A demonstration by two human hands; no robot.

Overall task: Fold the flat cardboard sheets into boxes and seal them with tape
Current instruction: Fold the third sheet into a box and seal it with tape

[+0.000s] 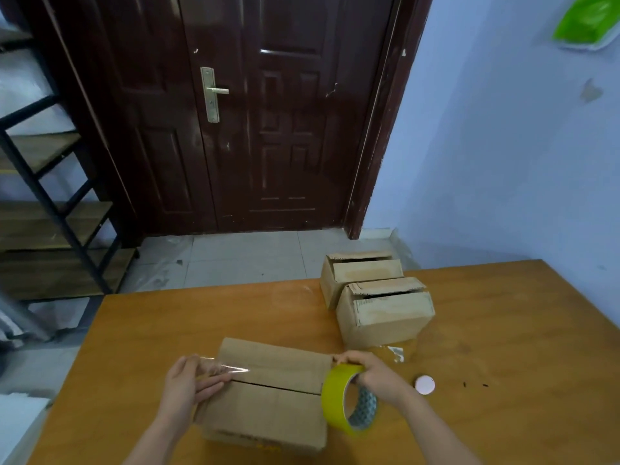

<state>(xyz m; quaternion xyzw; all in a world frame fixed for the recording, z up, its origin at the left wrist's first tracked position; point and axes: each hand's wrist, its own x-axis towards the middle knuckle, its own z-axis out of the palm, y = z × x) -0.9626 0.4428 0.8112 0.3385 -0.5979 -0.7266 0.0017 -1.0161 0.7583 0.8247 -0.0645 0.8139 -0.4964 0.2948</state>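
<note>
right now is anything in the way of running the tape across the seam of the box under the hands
Nothing visible does. The seam lies bare between the left hand, pressing the tape end, and the right hand gripping the tape roll.

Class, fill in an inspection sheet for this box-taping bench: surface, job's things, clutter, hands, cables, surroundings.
Surface: orange-brown wooden table.
Job's things: brown cardboard box nearest the person, flaps closed, centre seam showing; clear tape strip at its left end; yellow tape roll at its right end; two more brown cardboard boxes further back.
Clutter: small white round cap; crumpled clear tape scrap.
Hands: left hand presses the strip onto the box; right hand grips the roll.
Cables: nothing seen.
Surroundings: dark brown double door; black metal shelving; pale blue wall.
</note>
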